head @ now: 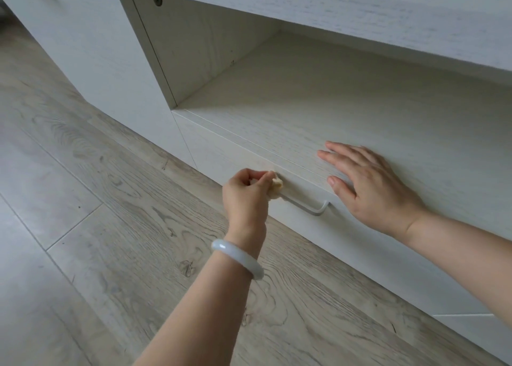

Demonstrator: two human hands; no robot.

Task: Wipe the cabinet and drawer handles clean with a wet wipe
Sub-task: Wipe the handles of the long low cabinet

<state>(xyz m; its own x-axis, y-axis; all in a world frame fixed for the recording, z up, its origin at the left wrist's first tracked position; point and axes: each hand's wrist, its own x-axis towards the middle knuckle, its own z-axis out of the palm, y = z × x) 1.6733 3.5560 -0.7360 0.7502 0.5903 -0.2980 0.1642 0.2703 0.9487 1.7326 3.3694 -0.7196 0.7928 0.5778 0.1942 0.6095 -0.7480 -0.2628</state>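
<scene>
We see a cabinet (pixel 277 110) in off-white with faint grey wood grain, and its drawer front (pixel 360 241) carries the same pattern. The drawer handle (pixel 310 207) is white. The wet wipe (pixel 277 188) looks cream-yellow. The floor (pixel 110 199) shows grey-beige planks with darker knots and swirling grain. The bangle (pixel 238 257) is pale milky white.

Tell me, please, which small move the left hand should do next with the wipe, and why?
Probably slide the crumpled cream wet wipe rightward along the white bar drawer handle. The left hand pinches it at the handle's left end, so the bar's remaining length and right bend look unwiped. The right hand lies flat on the pale wood-grain drawer front, steadying it.
</scene>
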